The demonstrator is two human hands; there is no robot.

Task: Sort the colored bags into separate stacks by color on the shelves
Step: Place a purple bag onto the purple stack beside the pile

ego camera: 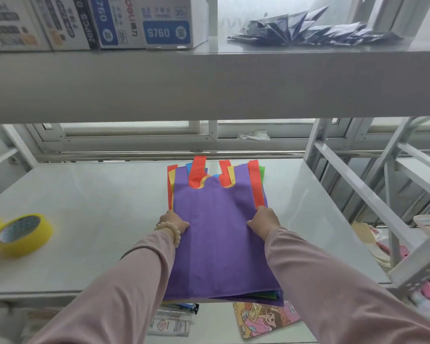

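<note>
A mixed stack of flat colored bags lies on the middle shelf (pixel 85 219), its near end hanging over the front edge. A purple bag (pixel 219 234) is on top. Red (pixel 255 184), yellow, blue and green (pixel 262 172) bags stick out underneath at the far end. My left hand (pixel 174 223), with a bead bracelet on the wrist, grips the stack's left edge. My right hand (pixel 265 219) grips the right edge, thumb on top of the purple bag. The fingers of both hands are hidden under the stack.
Two yellow tape rolls (pixel 23 234) lie at the shelf's left. The upper shelf (pixel 209 83) holds white boxes (pixel 164 21) and a heap of dark packets (pixel 308 33). A metal upright frame (pixel 358 194) stands at right. Printed packages (pixel 263 319) lie on the shelf below.
</note>
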